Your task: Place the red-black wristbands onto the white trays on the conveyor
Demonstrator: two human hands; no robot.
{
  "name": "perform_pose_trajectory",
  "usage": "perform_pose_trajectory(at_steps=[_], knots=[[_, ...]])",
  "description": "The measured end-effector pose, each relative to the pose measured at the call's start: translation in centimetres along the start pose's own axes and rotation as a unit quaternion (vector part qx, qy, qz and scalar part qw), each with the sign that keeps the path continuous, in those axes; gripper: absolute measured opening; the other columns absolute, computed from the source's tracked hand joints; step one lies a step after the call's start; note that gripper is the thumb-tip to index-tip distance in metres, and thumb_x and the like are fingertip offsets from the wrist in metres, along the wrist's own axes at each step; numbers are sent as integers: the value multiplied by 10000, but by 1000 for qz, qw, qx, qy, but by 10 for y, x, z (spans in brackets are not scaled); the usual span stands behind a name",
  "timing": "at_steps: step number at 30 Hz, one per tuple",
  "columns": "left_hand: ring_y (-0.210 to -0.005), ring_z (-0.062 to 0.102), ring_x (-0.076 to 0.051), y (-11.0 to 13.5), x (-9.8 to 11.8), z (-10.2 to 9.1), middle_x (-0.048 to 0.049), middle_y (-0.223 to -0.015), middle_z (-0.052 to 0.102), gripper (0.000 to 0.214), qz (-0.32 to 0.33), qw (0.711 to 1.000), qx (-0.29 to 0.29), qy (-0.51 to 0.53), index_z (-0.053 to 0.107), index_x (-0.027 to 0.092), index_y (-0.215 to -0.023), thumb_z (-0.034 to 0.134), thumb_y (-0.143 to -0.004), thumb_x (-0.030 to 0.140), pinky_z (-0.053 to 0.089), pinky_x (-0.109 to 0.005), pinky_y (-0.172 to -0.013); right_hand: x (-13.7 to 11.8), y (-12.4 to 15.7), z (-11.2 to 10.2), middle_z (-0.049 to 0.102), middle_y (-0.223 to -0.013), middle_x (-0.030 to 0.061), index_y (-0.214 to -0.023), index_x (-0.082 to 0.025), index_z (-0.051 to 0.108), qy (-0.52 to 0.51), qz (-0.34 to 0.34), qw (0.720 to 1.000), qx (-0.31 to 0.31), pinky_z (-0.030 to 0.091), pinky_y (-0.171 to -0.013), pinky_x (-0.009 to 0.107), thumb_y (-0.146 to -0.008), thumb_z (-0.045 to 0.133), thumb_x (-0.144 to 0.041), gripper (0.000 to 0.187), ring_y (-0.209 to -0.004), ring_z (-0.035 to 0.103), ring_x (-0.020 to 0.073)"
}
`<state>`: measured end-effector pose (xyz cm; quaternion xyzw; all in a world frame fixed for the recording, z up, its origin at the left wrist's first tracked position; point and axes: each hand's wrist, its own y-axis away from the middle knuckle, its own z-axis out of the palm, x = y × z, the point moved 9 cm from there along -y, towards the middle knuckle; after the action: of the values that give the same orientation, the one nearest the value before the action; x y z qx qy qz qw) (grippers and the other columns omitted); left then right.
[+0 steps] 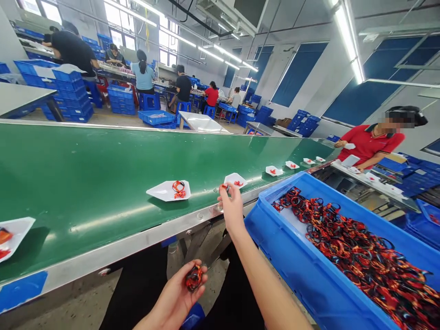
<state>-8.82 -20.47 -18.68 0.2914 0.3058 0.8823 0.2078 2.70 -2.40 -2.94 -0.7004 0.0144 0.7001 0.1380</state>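
Right here my right hand (231,206) pinches a small red-and-black cord piece (224,187) at the green conveyor belt (103,183) beside a white tray (235,180), while my left hand (175,295) cups a wound cord bundle (194,277) low, keeping it clear, the blue crate (299,270) close alongside.

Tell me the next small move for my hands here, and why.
Probably release the red piece pinched in your right hand onto the white tray: your fingertips are right beside it, and it already holds red pieces. Your left hand is busy cupping a bundle of red-and-black bands.
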Motion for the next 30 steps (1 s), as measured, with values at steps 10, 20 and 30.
perform_pose_trajectory(at_steps=[10, 20, 30], knots=[[-829, 636, -189, 14, 25, 22, -124, -965, 653, 212, 34, 997, -56, 37, 604, 106, -947, 573, -820, 273, 531, -291, -693, -7, 67, -12, 555, -1207, 98, -1261, -240, 453, 115, -14, 990, -77, 493, -561, 253, -802, 564, -319, 479, -630, 580, 114], [-859, 604, -180, 21, 21, 43, -117, -974, 634, 328, 42, 985, -136, 95, 624, 109, -948, 470, -866, 387, 472, -296, -793, 38, 174, -35, 589, -1091, 62, -1197, -258, 503, 180, 53, 968, -167, 473, -507, 232, -819, 581, -286, 387, -643, 567, 111], [-831, 578, -138, 19, 20, 37, -54, -906, 622, 223, 81, 986, -134, 51, 621, 154, -990, 538, -841, 298, 451, -257, -764, 22, 174, -18, 579, -1055, 68, -1153, -237, 562, 263, -49, 951, -155, 489, -724, 302, -826, 566, -229, 328, -842, 571, 180]])
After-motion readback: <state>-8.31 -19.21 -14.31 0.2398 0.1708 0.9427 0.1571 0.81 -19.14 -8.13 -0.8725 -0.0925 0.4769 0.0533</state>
